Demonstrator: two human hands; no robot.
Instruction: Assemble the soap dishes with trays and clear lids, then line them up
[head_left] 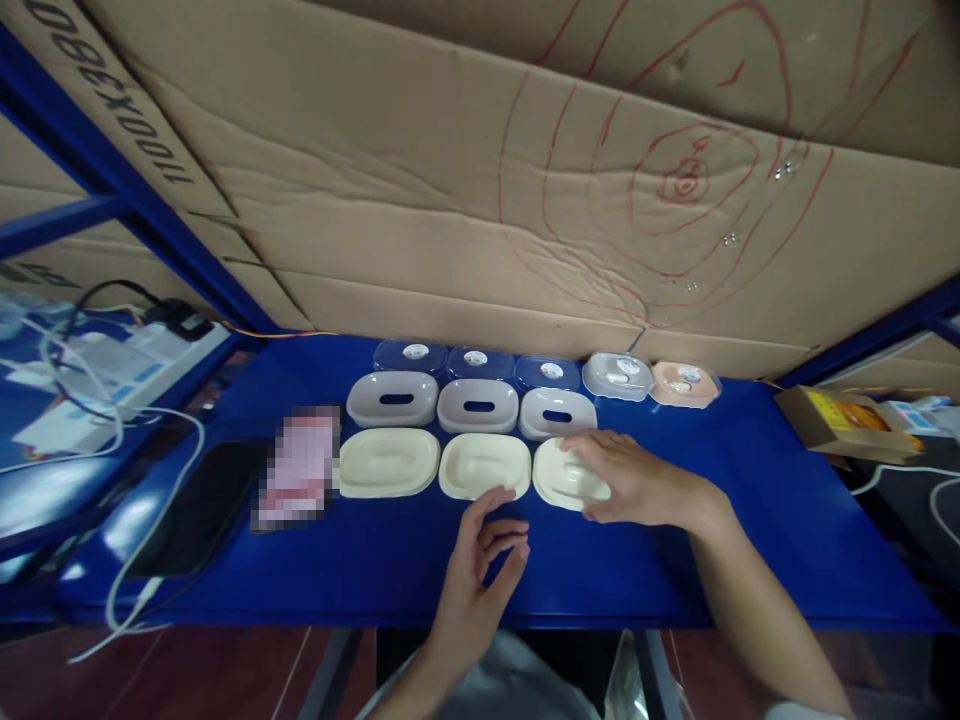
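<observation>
Three cream oval trays lie in the front row: a left one (389, 463), a middle one (485, 465) and a right one (556, 474). My right hand (626, 478) rests over the right end of the right tray, with thumb and fingers at its edges. Just below the middle tray is my left hand (489, 560), fingers apart and curved, holding nothing, its fingertips near the tray's front edge. Behind stand three grey oval pieces with slots (393, 400) (478, 406) (558, 414).
Clear lids with stickers (409, 355) line the back, beside a lidded clear box (617, 377) and a lidded peach box (684, 385). A blurred pink item (298, 468), black device (196, 510) and white cables lie left. An open carton (844, 422) sits right, cardboard (420, 200) behind.
</observation>
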